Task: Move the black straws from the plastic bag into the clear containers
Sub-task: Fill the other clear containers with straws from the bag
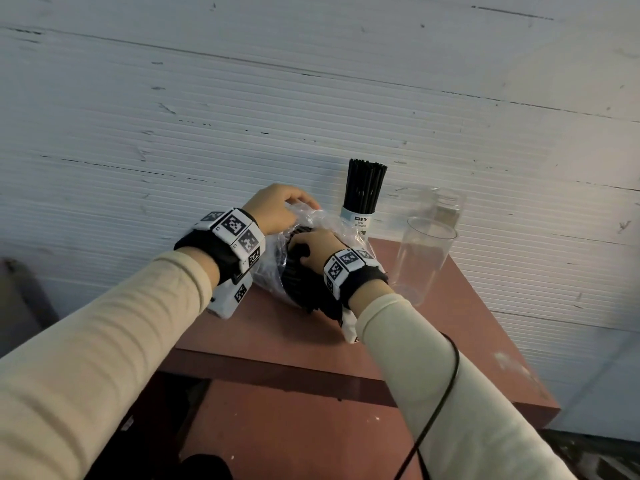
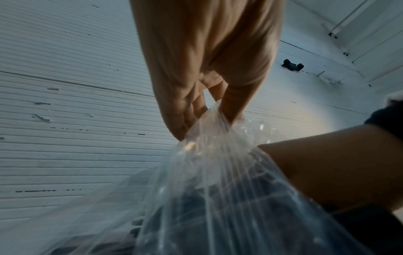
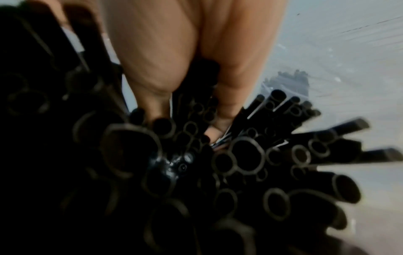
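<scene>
A: Bag first. Where is it against the hands?

B: The plastic bag (image 1: pixel 313 237) lies on the red-brown table (image 1: pixel 277 334), between both wrists. The left hand (image 1: pixel 277 211) is at its far upper edge, thumb and fingers (image 2: pixel 191 110) pinching a bunched fold of the clear film. The left wrist view shows the film pulled taut from that pinch.

A: Right hand?

B: The right hand (image 1: pixel 313 247) is down in the bag's mouth, fingers curled among the black straws (image 1: pixel 294 268). The right wrist view is blurred, but the open straw ends (image 3: pixel 246 158) crowd around the hand and a few straws sit gripped between thumb and fingers. How many, I cannot tell.

A: So both are grasping.

B: Yes: left on the bag, right on straws. The straws are inside the bag, under the right palm.

A: Containers?

B: Three, right of the bag. The labelled container (image 1: pixel 360 220) stands just behind the bag, touching or almost touching the film, with a bundle of upright straws (image 1: pixel 367 185) in it. The near clear container (image 1: pixel 424 258) stands upright close to the right wrist, and the far clear container (image 1: pixel 446 202) is behind it by the wall. Neither shows straws inside.

A: Surface, room?

B: A small table with a lower shelf (image 1: pixel 277 427), pushed against a white ribbed wall (image 1: pixel 242 98) with scuffs and dark marks. Both wrists carry black bands with white marker blocks (image 1: pixel 239 233); a black cable (image 1: pixel 446 386) runs along the right sleeve. Sleeves are beige.
</scene>
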The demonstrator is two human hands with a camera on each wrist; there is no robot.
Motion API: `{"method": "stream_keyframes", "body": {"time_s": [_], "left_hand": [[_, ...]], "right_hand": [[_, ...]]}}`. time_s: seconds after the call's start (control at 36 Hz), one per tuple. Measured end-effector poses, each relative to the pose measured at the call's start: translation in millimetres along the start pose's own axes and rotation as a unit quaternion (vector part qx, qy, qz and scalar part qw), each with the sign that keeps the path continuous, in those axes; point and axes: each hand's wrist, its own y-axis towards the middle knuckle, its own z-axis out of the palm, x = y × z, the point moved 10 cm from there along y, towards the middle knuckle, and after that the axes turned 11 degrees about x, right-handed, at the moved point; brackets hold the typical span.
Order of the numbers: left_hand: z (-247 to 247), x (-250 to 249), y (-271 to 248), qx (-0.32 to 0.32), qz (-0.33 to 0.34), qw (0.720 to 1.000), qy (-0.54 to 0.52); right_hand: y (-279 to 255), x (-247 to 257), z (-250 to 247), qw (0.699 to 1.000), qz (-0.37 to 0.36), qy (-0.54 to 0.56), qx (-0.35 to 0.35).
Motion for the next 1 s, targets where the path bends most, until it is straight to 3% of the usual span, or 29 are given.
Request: {"method": "stream_keyframes", "body": {"time_s": [0.08,0.25,0.44,0.72,0.83,0.94,1.0], "left_hand": [[-11,-5,0,-0.020,0.003,1.000,0.006],[-34,-1,-1,-0.062,0.012,0.998,-0.007],[-13,30,-1,0.029,-0.016,0.999,-0.018],[-4,29,1,0.042,0.002,0.999,-0.028],[4,31,-1,0.065,-0.005,0.998,-0.020],[14,26,-9,0.063,-0.007,0.994,0.084],[21,6,-15,0.042,0.028,0.988,0.145]], "right_hand": [[0,3,-10,0.996,-0.023,0.038,-0.071],[7,14,-24,0.986,-0.061,0.052,-0.144],[12,19,-20,0.993,-0.053,0.017,-0.108],[-24,18,-29,0.985,-0.101,0.009,-0.142],[-51,5,-36,0.987,-0.106,0.037,-0.116],[-86,-13,-41,0.987,-0.111,0.074,-0.088],[-105,-19,-45,0.986,-0.117,0.083,-0.089]]}}
